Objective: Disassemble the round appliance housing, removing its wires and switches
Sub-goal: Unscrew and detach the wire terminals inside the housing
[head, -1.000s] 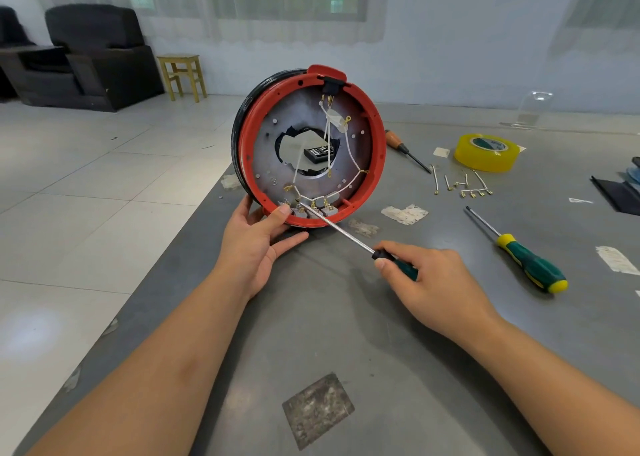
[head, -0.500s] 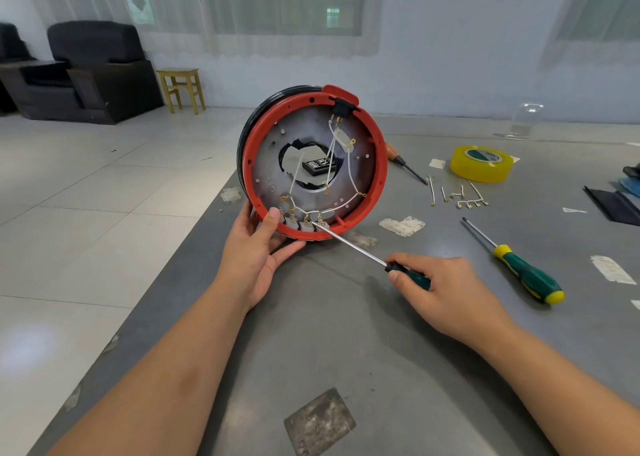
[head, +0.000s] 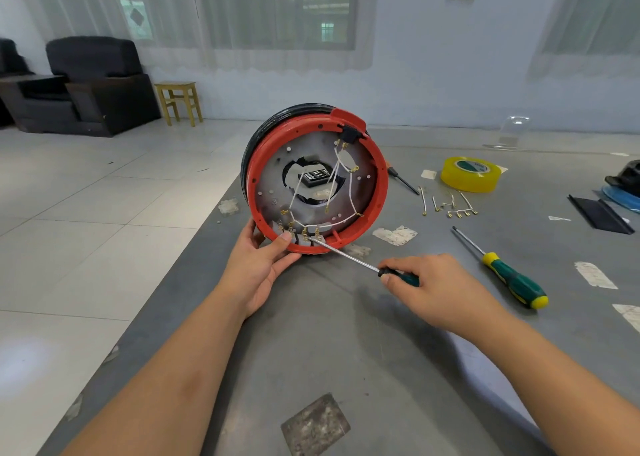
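Left hand (head: 258,265) grips red housing (head: 379,192) rim, upright on desk (head: 346,351); right hand (head: 440,289) fingers curl around screwdriver (head: 346,256), tip at bottom switches (head: 304,237).

Both forearms are bare to the picture's lower edge, with no sleeve showing. The left hand (head: 258,268) and right hand (head: 438,287) are ungloved, with short, plain nails.
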A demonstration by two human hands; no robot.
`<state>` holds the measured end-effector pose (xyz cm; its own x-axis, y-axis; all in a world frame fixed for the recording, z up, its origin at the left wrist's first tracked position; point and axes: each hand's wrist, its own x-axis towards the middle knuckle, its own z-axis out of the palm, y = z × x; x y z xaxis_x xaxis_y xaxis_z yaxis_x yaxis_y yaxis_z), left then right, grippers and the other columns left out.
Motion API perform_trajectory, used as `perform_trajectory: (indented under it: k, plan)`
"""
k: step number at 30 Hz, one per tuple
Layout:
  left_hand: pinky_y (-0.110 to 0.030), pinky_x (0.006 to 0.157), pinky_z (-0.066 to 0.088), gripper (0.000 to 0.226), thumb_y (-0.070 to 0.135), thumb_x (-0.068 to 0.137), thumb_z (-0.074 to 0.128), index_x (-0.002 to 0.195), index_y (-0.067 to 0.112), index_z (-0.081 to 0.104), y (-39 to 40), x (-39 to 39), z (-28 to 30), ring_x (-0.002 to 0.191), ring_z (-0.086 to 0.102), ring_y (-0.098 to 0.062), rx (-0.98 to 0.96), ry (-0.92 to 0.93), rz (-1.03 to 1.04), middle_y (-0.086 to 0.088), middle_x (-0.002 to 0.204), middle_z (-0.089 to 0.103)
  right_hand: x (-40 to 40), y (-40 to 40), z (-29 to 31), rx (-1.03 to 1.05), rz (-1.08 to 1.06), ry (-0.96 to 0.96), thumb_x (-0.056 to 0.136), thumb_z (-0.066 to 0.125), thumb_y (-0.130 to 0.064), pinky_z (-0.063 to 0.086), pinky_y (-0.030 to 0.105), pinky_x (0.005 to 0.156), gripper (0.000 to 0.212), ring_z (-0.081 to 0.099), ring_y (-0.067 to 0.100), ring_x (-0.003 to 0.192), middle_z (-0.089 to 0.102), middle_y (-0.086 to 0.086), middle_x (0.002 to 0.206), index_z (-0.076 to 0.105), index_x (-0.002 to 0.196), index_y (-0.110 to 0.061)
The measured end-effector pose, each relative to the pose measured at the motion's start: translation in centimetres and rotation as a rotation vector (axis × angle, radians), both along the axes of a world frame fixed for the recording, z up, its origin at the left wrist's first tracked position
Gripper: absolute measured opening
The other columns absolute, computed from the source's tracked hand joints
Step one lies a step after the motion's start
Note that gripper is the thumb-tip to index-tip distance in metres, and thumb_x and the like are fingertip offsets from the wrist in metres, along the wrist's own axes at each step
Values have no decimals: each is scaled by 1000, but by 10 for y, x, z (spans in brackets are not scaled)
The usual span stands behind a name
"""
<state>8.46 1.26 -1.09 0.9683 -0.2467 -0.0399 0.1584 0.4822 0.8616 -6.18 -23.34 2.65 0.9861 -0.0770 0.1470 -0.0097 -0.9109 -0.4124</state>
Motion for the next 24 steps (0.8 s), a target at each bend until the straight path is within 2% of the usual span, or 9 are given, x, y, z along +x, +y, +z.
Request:
perform_trajectory:
  k: [3, 5, 7, 9, 11, 13, 17, 21, 24]
  plan:
    - [-42, 84, 65, 61, -6, 95, 69, 148, 17, 51, 0, 1, -1, 108, 76, -31, 25, -8, -16, -12, 142, 62, 1, -2, 9, -12, -1, 33, 98, 54, -42, 56, 35, 78, 21, 64, 14, 82, 74, -5, 91, 72, 109, -40]
    - [-43, 84, 65, 63, -6, 94, 70, 148, 18, 50, 0, 1, -1, 108, 76, -31, 32, -13, -23, -10, 143, 62, 2, -5, 14, -8, 3, 60, 99, 55, -41, 56, 32, 79, 22, 64, 9, 83, 73, -14, 89, 72, 112, -40]
    - [-42, 84, 65, 65, -6, 93, 71, 149, 19, 50, 1, 2, -2, 109, 76, -30, 32, -14, -37, -10, 144, 62, 5, -9, 16, 32, 5, 76, 99, 56, -40, 53, 20, 69, 22, 62, -3, 75, 66, -27, 74, 73, 113, -40]
    - [-42, 83, 65, 64, -6, 92, 72, 148, 18, 50, 2, 4, -2, 109, 76, -32, 23, -5, -45, -11, 144, 62, 8, -12, 15, 115, 9, 105, 100, 56, -38, 44, 10, 51, 21, 59, -7, 61, 63, -28, 65, 74, 110, -39]
    - [-43, 82, 65, 64, -8, 91, 72, 147, 15, 50, 3, 5, -3, 108, 76, -33, 10, 5, -47, -12, 144, 61, 9, -12, 14, 207, 14, 144, 100, 56, -38, 43, 13, 44, 19, 58, 4, 49, 67, -12, 65, 74, 106, -40]
    - [-44, 83, 65, 65, -9, 91, 72, 147, 14, 50, 4, 6, -4, 109, 76, -34, 6, 9, -51, -13, 145, 60, 9, -13, 14, 228, 21, 161, 101, 56, -39, 46, 16, 45, 18, 58, 8, 48, 69, -5, 67, 73, 105, -42]
    - [-44, 82, 65, 65, -11, 91, 71, 147, 13, 48, 4, 6, -5, 109, 76, -35, -11, 20, -52, -13, 145, 59, 8, -11, 11, 108, 23, 119, 101, 55, -43, 48, 17, 60, 20, 62, 0, 69, 68, -19, 75, 72, 110, -40]
    - [-43, 81, 65, 66, -12, 90, 71, 146, 13, 47, 4, 6, -5, 108, 76, -34, -19, 30, -39, -15, 142, 62, 7, -6, 5, 27, 27, 69, 101, 53, -43, 56, 35, 75, 22, 64, 12, 78, 72, -7, 84, 71, 112, -37]
    - [-43, 81, 65, 65, -11, 91, 71, 147, 13, 47, 4, 5, -4, 108, 76, -33, -16, 29, -34, -15, 142, 63, 4, -5, -3, 15, 30, 16, 101, 53, -44, 51, 31, 66, 20, 60, 15, 72, 70, -5, 80, 70, 108, -38]
